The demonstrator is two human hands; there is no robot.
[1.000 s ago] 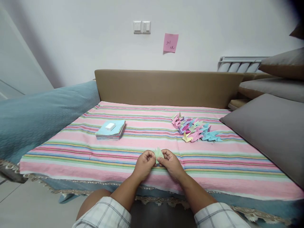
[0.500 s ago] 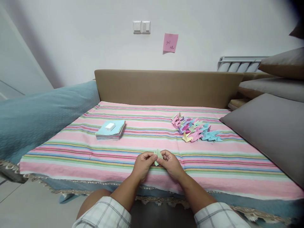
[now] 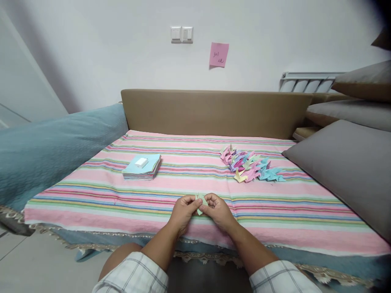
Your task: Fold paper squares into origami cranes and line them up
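Observation:
A small piece of folded light-green paper (image 3: 199,211) is pinched between my two hands, above the striped cloth near its front edge. My left hand (image 3: 184,211) grips its left side between thumb and fingers. On the right side, my right hand (image 3: 218,209) holds it the same way, with the two thumbs close together. Pointed tips of the paper stick out above and below the thumbs; the fingers hide its middle. Beyond my right hand lies a group of folded paper cranes (image 3: 252,169) in pink, purple, blue, green and yellow.
To the left, a stack of coloured paper squares (image 3: 140,176) carries a small white block (image 3: 141,162). The striped cloth (image 3: 100,195) covers the sofa seat. Grey cushions (image 3: 345,171) stand at the right, a blue-covered armrest (image 3: 67,138) at the left, a brown backrest (image 3: 214,114) behind.
The green paper has tilted and shifted slightly left and down between my fingers. My left thumb has come over it, nearer my right thumb. The cranes and stack have stayed put.

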